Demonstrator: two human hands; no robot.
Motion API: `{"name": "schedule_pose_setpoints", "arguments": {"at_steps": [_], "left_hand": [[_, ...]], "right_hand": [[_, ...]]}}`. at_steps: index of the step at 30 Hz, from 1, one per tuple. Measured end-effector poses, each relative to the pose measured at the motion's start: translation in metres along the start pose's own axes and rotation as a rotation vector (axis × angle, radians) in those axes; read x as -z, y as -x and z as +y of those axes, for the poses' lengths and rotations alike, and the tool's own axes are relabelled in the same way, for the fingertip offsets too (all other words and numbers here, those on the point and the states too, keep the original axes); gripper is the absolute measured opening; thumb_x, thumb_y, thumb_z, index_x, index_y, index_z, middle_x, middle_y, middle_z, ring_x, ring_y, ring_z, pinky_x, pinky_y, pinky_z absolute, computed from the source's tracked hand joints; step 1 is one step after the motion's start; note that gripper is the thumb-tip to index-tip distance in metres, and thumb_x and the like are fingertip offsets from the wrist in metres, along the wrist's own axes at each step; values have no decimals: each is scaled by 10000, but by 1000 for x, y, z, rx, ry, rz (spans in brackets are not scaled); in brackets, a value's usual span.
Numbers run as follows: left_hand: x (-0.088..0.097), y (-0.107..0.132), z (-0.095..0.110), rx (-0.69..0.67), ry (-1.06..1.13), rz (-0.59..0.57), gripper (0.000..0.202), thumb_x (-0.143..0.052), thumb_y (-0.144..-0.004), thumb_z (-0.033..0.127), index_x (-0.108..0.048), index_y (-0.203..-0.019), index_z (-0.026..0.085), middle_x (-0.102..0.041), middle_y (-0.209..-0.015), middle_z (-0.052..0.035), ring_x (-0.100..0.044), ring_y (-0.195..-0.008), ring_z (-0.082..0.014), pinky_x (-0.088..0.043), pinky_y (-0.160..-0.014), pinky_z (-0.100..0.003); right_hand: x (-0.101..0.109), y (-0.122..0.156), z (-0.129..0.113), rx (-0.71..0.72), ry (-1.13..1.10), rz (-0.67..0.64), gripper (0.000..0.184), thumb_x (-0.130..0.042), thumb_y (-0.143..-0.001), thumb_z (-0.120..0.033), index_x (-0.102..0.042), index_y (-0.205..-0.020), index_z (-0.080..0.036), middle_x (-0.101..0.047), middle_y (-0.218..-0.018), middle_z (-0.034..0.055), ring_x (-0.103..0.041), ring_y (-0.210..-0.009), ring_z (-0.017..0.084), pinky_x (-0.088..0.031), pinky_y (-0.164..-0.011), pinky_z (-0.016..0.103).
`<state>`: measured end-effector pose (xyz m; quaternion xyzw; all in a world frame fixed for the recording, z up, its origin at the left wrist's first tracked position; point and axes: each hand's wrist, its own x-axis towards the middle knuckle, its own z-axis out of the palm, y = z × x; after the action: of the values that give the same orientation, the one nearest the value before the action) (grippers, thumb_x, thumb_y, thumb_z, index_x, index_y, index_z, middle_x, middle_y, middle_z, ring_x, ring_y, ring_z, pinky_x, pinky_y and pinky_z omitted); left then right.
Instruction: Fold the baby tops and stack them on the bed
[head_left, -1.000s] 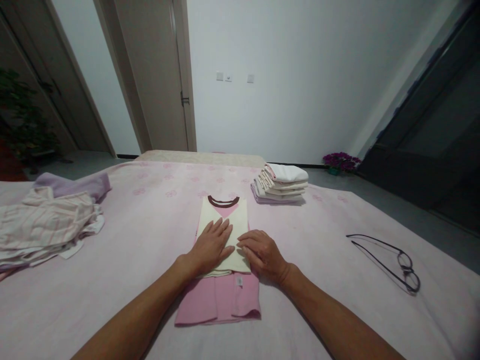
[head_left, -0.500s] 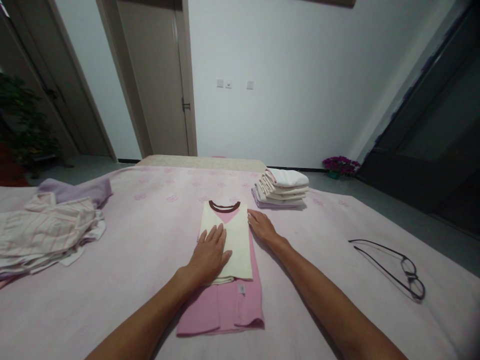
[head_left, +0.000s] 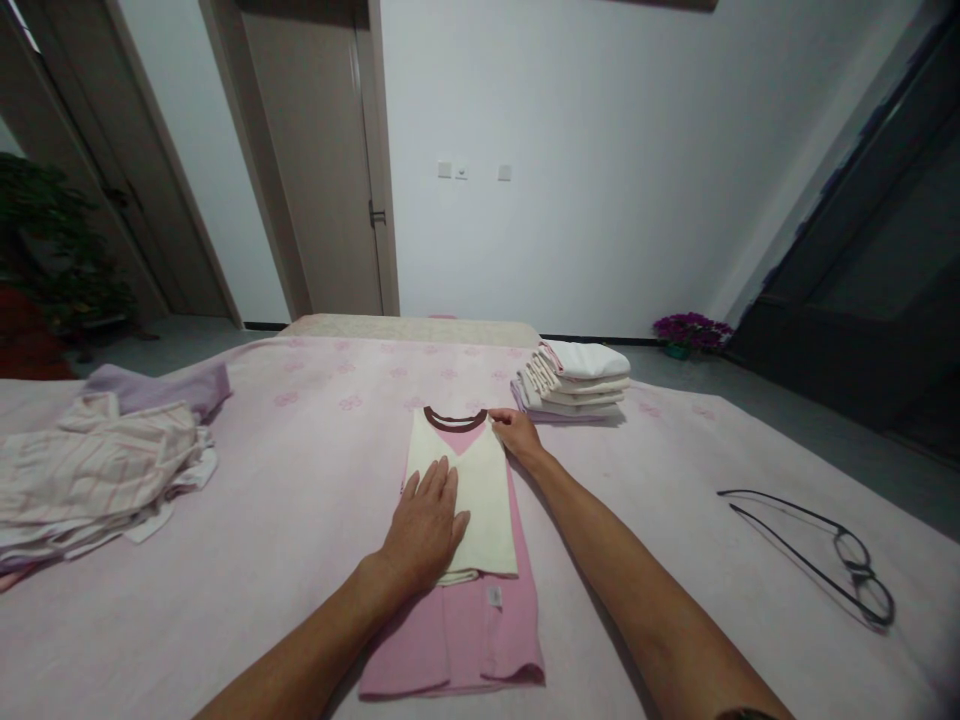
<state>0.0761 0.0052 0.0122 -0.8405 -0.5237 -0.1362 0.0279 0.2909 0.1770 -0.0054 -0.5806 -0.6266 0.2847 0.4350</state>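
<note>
A pink and cream shirt (head_left: pixel 480 480) with a dark brown collar lies partly folded on the pink bed cover (head_left: pixel 315 470) in front of me. My left hand (head_left: pixel 424 530) rests flat on its cream panel, fingers stretched out. Further away, my right hand (head_left: pixel 514 432) reaches to the shirt's top right corner beside the collar, fingers curled and pinching the fabric edge.
A stack of folded white and lilac clothes (head_left: pixel 574 380) sits just right of the shirt's top. A loose heap of striped and lilac garments (head_left: pixel 105 470) lies at the left. Black glasses (head_left: pixel 825 550) lie at the right. Doors and a plant stand beyond the bed.
My right hand slid from the shirt's lower middle up along its right edge to the top corner by the collar. My left hand stayed flat on the shirt.
</note>
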Motion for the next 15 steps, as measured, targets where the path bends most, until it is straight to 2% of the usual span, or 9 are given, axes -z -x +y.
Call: {"name": "schedule_pose_setpoints", "arguments": {"at_steps": [6,12,15], "left_hand": [[6,1,5,61,-22,-52,570,-452,-963,327,-433,-1466,58,-321,-1578,-215,-307,-1465,-333,-274,-1185,-521],[11,2,8,86,-46,-75,563,-420,-982,323,-426,-1476,53,-345,-1571,-203,-318,-1462,-317,-276,-1192,-491],[10,3,8,91,-59,-62,560,-403,-986,315,-423,-1480,54,-360,-1565,-199,-319,-1462,-315,-277,-1191,-488]], "right_hand": [[3,-1,-1,-47,164,64,378,-598,-740,-162,-748,-1082,-218,-768,-1040,21,-700,-958,179,-516,-897,283],[5,-3,-7,-73,290,112,337,-599,-838,-327,-723,-1138,-235,-760,-1028,25,-691,-947,177,-510,-858,266],[3,-4,-8,-91,344,134,318,-593,-842,-311,-726,-1126,-253,-759,-1003,19,-686,-924,179,-503,-836,264]]}}
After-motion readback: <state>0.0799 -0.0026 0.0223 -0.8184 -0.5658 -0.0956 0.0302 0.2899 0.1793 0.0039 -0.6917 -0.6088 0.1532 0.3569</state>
